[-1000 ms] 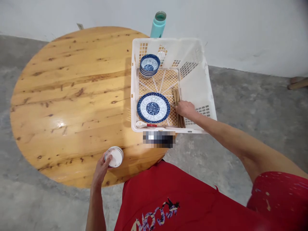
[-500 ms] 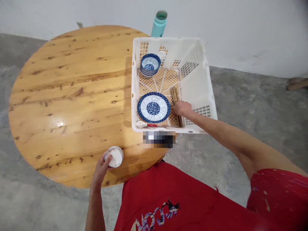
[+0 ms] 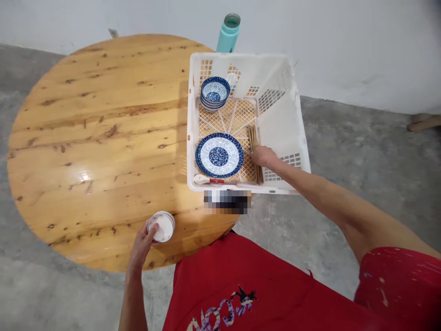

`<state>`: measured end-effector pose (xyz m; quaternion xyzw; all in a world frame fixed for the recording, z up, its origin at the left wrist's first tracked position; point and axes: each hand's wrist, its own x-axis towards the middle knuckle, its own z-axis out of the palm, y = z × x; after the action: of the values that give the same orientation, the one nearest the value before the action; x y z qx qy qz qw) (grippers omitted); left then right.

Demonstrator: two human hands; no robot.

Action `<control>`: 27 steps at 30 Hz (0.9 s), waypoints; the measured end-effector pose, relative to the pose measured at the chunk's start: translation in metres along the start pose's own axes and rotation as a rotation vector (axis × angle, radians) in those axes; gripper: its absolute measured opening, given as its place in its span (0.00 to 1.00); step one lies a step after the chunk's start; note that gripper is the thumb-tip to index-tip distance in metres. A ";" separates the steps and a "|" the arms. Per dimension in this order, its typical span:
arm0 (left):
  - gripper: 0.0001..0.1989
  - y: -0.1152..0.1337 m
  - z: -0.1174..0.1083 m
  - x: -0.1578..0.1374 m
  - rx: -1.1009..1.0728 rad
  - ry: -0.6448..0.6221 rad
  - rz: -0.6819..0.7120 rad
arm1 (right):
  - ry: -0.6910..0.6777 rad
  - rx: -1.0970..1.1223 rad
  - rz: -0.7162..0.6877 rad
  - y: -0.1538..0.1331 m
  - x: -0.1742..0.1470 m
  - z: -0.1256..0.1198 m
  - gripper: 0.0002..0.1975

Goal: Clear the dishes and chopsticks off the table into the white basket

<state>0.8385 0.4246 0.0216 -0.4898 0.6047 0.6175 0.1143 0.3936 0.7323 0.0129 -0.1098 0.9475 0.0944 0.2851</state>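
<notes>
Chopsticks [image 3: 255, 154], a brown bundle along the floor of the white basket [image 3: 296, 138], under the right hand [image 3: 263, 156], fingers curled onto them. Left hand [image 3: 141, 246] at the near edge of the round wooden tabletop [image 3: 96, 138], fingertips closed on the rim of a small white cup [image 3: 161, 226] standing there. Beside the chopsticks, a blue-and-white plate [image 3: 219, 155]; near the front wall, a white spoon [image 3: 206, 179]; in the far corner, stacked blue bowls [image 3: 215, 93]. Behind the basket, a teal bottle [image 3: 228, 33].
</notes>
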 end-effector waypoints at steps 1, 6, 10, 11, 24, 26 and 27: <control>0.38 0.000 0.000 0.000 0.000 0.005 -0.001 | -0.003 -0.024 0.009 -0.001 -0.002 0.000 0.21; 0.35 0.001 0.001 -0.001 0.000 0.023 0.010 | 0.069 -0.089 0.014 -0.008 -0.015 -0.005 0.22; 0.36 -0.001 0.002 -0.001 -0.021 0.026 0.004 | 0.111 -0.089 0.012 -0.007 -0.024 -0.009 0.24; 0.36 -0.001 0.001 -0.002 -0.027 0.025 0.001 | 0.108 -0.086 0.006 -0.006 -0.026 -0.011 0.25; 0.42 -0.007 0.013 -0.007 -0.127 0.119 0.051 | 0.261 0.028 0.007 0.015 -0.068 -0.032 0.26; 0.42 -0.004 0.015 -0.010 -0.135 0.138 0.048 | 0.256 0.090 -0.008 0.017 -0.074 -0.035 0.25; 0.42 -0.002 0.014 -0.012 -0.134 0.141 0.052 | 0.259 0.124 -0.018 0.016 -0.078 -0.037 0.24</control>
<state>0.8392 0.4428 0.0269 -0.5228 0.5813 0.6232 0.0225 0.4334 0.7507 0.0890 -0.1115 0.9794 0.0179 0.1676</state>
